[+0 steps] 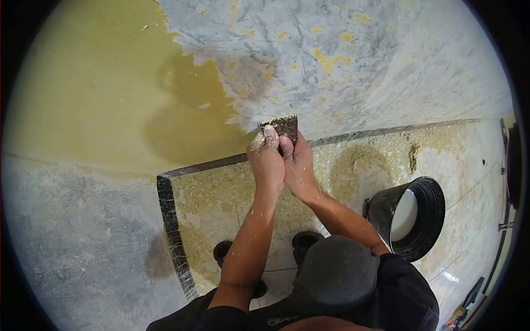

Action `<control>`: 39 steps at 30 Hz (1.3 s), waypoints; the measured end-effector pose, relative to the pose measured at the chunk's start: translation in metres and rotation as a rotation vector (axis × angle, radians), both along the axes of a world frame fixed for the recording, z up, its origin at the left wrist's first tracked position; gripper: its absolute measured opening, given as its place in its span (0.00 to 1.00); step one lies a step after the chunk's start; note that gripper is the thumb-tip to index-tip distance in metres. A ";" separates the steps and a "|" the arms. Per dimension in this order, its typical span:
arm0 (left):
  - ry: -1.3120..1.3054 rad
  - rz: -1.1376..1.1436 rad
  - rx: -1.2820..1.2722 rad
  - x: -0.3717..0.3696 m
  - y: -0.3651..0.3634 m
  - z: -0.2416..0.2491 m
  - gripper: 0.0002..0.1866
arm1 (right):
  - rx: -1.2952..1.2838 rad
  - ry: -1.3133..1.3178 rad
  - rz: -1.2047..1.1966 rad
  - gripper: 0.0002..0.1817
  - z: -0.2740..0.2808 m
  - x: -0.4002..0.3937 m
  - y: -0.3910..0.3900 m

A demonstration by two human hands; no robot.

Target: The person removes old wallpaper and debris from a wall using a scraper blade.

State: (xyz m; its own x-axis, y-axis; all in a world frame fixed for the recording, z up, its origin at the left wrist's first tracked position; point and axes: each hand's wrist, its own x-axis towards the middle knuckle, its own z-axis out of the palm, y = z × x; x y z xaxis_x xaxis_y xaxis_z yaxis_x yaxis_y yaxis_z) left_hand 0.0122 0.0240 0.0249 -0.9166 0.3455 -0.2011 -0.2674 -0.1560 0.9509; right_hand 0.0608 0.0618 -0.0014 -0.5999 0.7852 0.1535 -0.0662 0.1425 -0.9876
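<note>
Both of my hands are closed together on a scraper, its wide, dark blade dirty with pale yellow paint flakes. My left hand grips it from the left, thumb crusted with scrapings. From the right, my right hand wraps round it, fingers close against the left ones. The handle is hidden inside my hands. The blade's edge overlaps the lower wall, near the border between yellow paint and the scraped grey-white surface. Small yellow patches dot that stripped area.
Paint scrapings cover the tiled floor below the wall. To the right, a black bucket holds whitish liquid. Dark footwear shows beneath my arms. A dark border strip runs along the floor's left edge. Several objects lie far right.
</note>
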 end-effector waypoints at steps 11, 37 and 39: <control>0.206 -0.002 -0.118 -0.006 -0.004 0.021 0.09 | 0.044 0.009 0.046 0.17 0.033 -0.006 0.010; 0.038 -0.017 0.018 -0.002 -0.002 0.044 0.10 | -0.009 0.143 0.026 0.19 0.026 -0.007 0.001; 0.111 -0.021 0.013 -0.004 -0.001 0.046 0.09 | -0.023 0.157 0.053 0.19 0.041 -0.010 0.008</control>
State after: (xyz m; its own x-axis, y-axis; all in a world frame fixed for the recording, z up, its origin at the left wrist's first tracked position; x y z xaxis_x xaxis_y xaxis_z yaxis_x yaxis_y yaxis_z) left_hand 0.0085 0.0226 0.0713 -0.9256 0.3667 -0.0944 -0.1643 -0.1643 0.9726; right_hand 0.0509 0.0697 0.0391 -0.6104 0.7577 0.2308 -0.2266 0.1121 -0.9675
